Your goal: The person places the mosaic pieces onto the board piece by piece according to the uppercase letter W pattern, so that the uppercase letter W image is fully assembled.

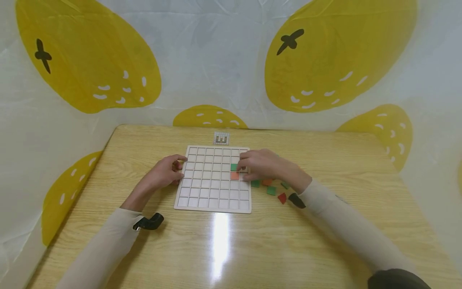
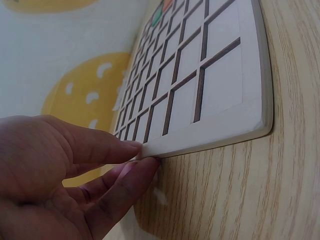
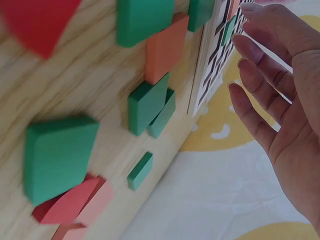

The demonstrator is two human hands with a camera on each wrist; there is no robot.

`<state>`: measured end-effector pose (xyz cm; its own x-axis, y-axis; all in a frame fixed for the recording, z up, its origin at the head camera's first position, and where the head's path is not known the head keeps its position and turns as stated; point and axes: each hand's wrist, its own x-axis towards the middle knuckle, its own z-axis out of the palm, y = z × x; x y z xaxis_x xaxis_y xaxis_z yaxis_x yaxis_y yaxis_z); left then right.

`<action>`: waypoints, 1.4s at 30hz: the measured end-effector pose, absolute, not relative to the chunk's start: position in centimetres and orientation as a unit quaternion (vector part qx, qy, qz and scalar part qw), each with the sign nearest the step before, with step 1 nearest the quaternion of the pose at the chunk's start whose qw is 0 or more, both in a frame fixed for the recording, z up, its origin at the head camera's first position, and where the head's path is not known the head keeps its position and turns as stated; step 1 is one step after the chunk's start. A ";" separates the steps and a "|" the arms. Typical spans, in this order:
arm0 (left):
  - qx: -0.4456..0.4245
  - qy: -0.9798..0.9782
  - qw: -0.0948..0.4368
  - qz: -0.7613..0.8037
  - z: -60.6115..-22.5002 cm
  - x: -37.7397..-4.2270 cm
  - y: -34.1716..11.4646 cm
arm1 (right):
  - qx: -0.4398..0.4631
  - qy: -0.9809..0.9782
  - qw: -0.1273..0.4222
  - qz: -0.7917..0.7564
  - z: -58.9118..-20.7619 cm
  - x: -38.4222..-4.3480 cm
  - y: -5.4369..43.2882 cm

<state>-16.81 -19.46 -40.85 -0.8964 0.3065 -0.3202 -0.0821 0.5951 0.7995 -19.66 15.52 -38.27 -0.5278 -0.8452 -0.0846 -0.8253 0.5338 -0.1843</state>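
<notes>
The relaxed left hand (image 1: 166, 171) touched the left edge of the board (image 1: 209, 183); the right hand (image 1: 262, 163), fingers loosely bent, was over its right side, beside the green tile (image 1: 234, 167) and orange tile (image 1: 235, 176) in its squares.

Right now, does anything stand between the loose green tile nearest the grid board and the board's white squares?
Only the right rim of the grid board visibly lies between that green tile and the nearest white squares. The right hand reaches across that rim just beyond the tile.
</notes>
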 end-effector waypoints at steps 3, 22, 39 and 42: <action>0.062 0.865 0.220 0.447 -40.9 -16.8 -19.4 | -0.478 0.873 0.078 -0.058 -38.3 -19.5 16.2; 0.062 0.871 0.216 0.437 -41.0 -16.9 -19.5 | -0.458 0.881 0.073 -0.088 -38.7 -18.4 18.7; 0.060 0.875 0.212 0.431 -40.9 -16.8 -19.3 | -0.428 0.896 0.076 -0.086 -39.2 -16.6 20.2; 0.060 0.874 0.212 0.432 -41.0 -16.8 -19.2 | -0.420 0.900 0.082 -0.082 -39.6 -16.4 20.2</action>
